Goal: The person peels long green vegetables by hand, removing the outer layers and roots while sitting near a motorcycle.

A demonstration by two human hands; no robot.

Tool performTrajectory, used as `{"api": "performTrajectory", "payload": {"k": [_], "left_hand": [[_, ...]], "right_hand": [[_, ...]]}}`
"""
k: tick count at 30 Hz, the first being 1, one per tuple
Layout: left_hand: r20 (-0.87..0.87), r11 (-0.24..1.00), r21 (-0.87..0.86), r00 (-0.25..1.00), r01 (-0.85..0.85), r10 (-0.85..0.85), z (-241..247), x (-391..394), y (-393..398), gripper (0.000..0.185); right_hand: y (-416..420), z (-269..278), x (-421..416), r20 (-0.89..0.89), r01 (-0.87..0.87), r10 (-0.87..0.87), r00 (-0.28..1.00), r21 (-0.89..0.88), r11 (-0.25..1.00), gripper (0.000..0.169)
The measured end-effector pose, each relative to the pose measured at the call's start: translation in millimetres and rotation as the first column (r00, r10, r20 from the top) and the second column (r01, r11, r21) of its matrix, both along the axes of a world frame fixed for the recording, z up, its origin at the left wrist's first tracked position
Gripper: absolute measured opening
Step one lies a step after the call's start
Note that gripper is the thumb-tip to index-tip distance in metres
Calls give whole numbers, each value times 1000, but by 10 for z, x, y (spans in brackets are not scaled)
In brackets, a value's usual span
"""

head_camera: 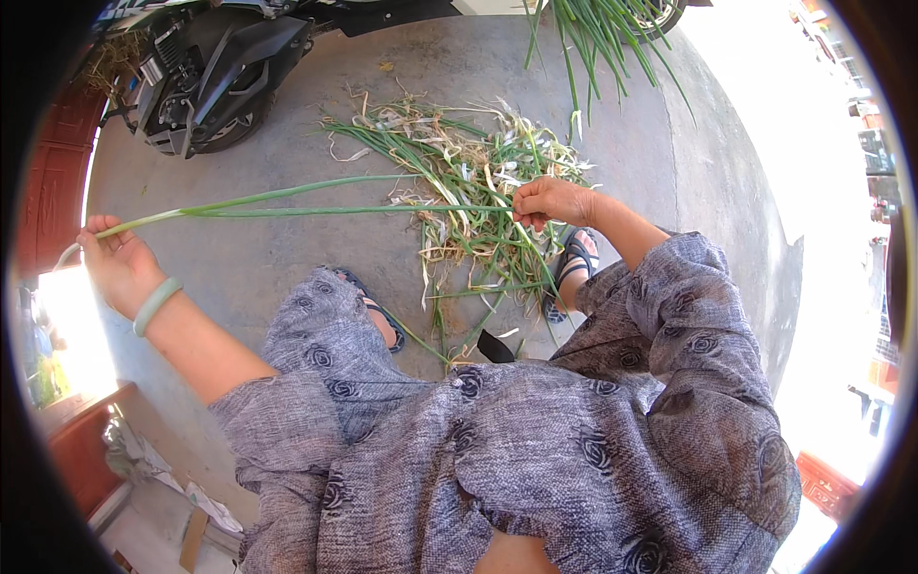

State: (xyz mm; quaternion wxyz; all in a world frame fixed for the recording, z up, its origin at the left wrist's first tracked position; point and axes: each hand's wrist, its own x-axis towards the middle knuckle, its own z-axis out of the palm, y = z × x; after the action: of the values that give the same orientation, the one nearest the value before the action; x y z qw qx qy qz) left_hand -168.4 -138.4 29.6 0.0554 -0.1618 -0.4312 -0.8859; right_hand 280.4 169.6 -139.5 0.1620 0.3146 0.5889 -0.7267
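A long green onion (262,199) stretches across in front of me above the concrete floor. Its pale stem end lies in my left hand (122,262), whose fingers curl around it; a light jade-coloured bangle (157,307) circles that wrist. My right hand (549,202) pinches the tip of one green leaf of the same onion. The other leaf runs free and ends near the pile. Below and behind my right hand spreads a loose heap of onion leaves, dry skins and roots (466,161).
A motorcycle (215,86) stands at the upper left. More green onions (602,36) hang into view at the top, near a wheel (656,18). My sandalled feet (384,323) flank the heap. Reddish wooden doors (61,186) are at the left, with bright sunlit ground at the right.
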Motion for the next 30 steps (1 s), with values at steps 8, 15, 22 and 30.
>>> {"api": "performTrajectory", "payload": {"k": [8,15,22,30], "left_hand": [[135,988,91,985,-125,112,189,539,332,18],[276,987,104,950,125,-149,222,788,589,17],[264,884,161,844,439,-467,208,1112,859,22],[302,815,206,758,541,-579,47,1199,941,24]], "right_hand": [[-76,-50,-122,101,595,-618,779,187,781,15],[-143,108,-296,-35,61,-52,998,767,639,29],[-625,853,-1209,-536,187,233,811,616,765,50],[-1112,793,-1356,-564,90,173,808,407,909,32]]}}
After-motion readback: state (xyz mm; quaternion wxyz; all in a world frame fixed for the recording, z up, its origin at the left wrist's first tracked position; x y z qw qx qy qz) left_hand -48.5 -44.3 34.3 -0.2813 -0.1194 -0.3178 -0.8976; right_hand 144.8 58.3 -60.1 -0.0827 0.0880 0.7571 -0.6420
